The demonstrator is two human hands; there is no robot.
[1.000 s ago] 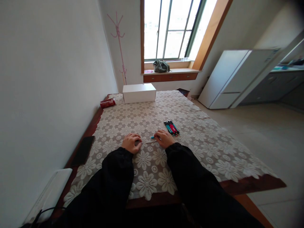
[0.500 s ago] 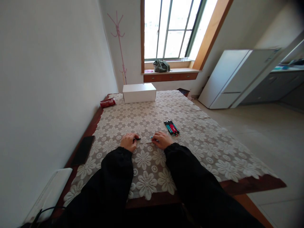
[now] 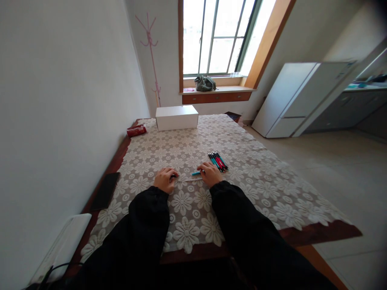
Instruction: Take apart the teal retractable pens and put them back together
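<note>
Two hands low on the cloth [image 3: 248,177]: our left hand [image 3: 165,180] pinches a dark pen part, our right hand [image 3: 211,174] pinches a teal barrel [image 3: 196,173], a thin refill [image 3: 189,179] between them. We judge it mid-assembly; next calls for lining ends up.

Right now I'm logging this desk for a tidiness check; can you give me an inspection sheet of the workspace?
Surface: wooden table under a floral lace cloth.
Job's things: teal pen part at the right hand; dark part at the left hand; a thin rod between them; pen bundle beside.
Clutter: white box, red packet, black phone.
Grip: both hands curled, each pinching a small part.
Cables: black cable near the white device.
Surroundings: window, bag on the sill, coat stand, white fridge.
</note>
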